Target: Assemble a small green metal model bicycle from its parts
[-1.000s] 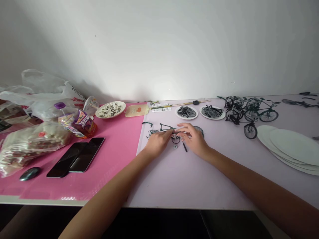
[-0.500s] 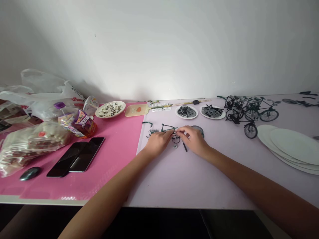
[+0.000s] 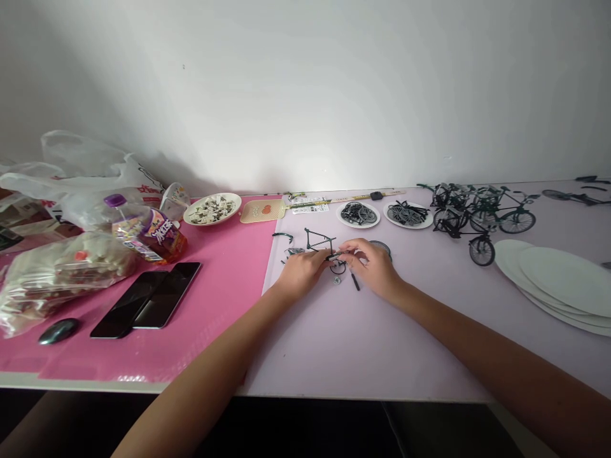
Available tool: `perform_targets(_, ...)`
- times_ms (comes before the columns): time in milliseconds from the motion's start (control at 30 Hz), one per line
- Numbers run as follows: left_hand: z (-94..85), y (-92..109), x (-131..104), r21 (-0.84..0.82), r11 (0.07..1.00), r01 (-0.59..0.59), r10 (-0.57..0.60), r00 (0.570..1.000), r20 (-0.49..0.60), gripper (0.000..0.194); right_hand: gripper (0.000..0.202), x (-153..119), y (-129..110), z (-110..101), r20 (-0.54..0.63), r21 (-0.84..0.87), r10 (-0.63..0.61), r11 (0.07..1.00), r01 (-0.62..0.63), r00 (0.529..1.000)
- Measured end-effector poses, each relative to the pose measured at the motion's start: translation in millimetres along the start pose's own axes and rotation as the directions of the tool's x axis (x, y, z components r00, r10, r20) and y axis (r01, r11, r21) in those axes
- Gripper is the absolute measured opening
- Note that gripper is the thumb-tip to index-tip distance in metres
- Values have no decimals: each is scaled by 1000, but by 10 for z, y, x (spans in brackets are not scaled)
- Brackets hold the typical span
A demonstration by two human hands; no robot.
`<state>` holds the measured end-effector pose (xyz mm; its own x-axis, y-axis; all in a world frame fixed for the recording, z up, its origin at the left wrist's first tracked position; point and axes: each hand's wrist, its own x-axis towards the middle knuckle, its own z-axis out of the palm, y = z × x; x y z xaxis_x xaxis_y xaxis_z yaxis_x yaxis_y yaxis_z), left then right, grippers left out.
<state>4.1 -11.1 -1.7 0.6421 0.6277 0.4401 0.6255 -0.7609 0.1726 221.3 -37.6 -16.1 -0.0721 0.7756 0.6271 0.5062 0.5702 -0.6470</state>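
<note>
Over the pale table, my left hand [image 3: 301, 272] grips a small dark green model bicycle frame [image 3: 319, 241] near its lower end. My right hand [image 3: 372, 264] is pinched at the same end of the frame, on a small piece my fingers mostly hide. Below the fingertips lie a thin black ring-shaped part [image 3: 338, 267], a small silvery piece [image 3: 337, 280] and a short black stick-like tool [image 3: 355, 282]. A model wheel [image 3: 382, 247] shows partly behind my right hand. To the left lie a curved green part [image 3: 282, 236] and more green parts [image 3: 292, 253], partly covered by my left hand.
Two white plates of wheels [image 3: 338, 216] [image 3: 387, 220] stand at the back, near assembled model bicycles [image 3: 518, 221]. Stacked white plates [image 3: 568, 280] lie right. On the pink side are phones [image 3: 167, 296], a mouse [image 3: 58, 331], a drink bottle [image 3: 147, 232] and a bowl [image 3: 189, 219].
The bicycle frame has tilted, its far left end rising and shifting slightly left. Both hands stay close together in nearly the same place.
</note>
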Motion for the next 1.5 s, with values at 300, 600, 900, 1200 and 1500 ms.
perform_targets(300, 43, -58, -14, -10, 1000, -16, 15, 997, -70, 32, 15, -4, -20, -3, -16, 81, 28, 996, -26, 999)
perform_targets(600, 61, -79, -14, 28, 999, -41, 44, 994, -104, 27, 17, 39, -63, -43, 13, 0, -104, 995, 104, 994)
perform_targets(900, 14, -46, -4, 27, 1000, -10, 12, 997, -72, 25, 20, 36, -96, -39, 58, 116, -78, 991, 71, 995)
perform_targets(1200, 2, -53, -2, -13, 1000, 9, -9, 999, -44, 27, 24, 6, -88, -5, 69, 200, 172, 963, -182, 983)
perform_targets(1500, 9, -97, -13, -62, 998, -32, 27, 997, -74, 27, 30, 38, -89, -53, 181, 224, 214, 942, -252, 960)
